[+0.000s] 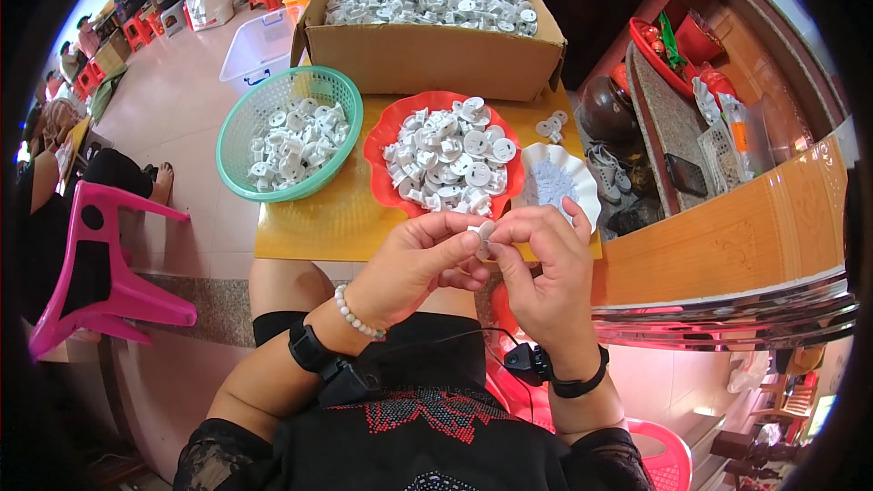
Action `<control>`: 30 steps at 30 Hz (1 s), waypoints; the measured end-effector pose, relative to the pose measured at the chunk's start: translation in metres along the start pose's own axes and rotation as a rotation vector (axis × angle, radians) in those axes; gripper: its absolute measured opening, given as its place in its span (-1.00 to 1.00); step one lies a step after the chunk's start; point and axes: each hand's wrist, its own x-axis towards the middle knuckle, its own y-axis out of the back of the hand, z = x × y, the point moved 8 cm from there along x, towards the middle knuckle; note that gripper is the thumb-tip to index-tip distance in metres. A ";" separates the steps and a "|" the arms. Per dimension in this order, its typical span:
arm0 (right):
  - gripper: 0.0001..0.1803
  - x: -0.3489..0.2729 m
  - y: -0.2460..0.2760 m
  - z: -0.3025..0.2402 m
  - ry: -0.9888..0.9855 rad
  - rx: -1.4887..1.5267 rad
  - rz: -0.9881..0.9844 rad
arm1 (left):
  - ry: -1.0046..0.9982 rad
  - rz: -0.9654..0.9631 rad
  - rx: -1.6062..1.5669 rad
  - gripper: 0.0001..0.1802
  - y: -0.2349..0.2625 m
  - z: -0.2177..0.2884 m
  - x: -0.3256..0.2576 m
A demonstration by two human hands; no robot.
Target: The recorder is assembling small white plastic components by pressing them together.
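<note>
In front of my lap, my left hand (435, 255) pinches a small white round plastic part (483, 231) between thumb and fingers. My right hand (546, 259) is closed at the same part, its thumb and forefinger pressed against the edge; any smaller piece between those fingertips is hidden. Just beyond my hands stands a red scalloped bowl (375, 147) heaped with similar white plastic parts (452, 153). To its right, close to my right hand, a white fluted dish (582, 184) holds many tiny pale pieces (549, 184).
A green mesh basket (238, 159) of white parts overhangs the yellow table (318, 235) at left. Behind stands an open cardboard box (436, 59) full of them. Loose parts (552, 125) lie at right. A pink stool (109, 259) is on the left; wooden counter (727, 236) at right.
</note>
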 end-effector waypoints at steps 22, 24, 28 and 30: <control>-0.89 -0.005 -0.002 0.001 -0.019 0.050 0.006 | -0.007 0.009 0.032 -0.70 0.000 0.003 -0.003; -0.89 -0.005 -0.002 0.001 -0.012 0.048 0.005 | -0.004 0.001 0.015 -0.70 0.000 0.004 -0.003; -0.88 -0.004 -0.004 0.000 0.007 -0.001 -0.003 | 0.007 -0.003 0.040 -0.70 0.000 0.000 -0.002; -0.90 -0.004 -0.005 0.001 0.015 0.026 0.015 | -0.015 0.041 0.064 -0.71 0.002 0.006 -0.003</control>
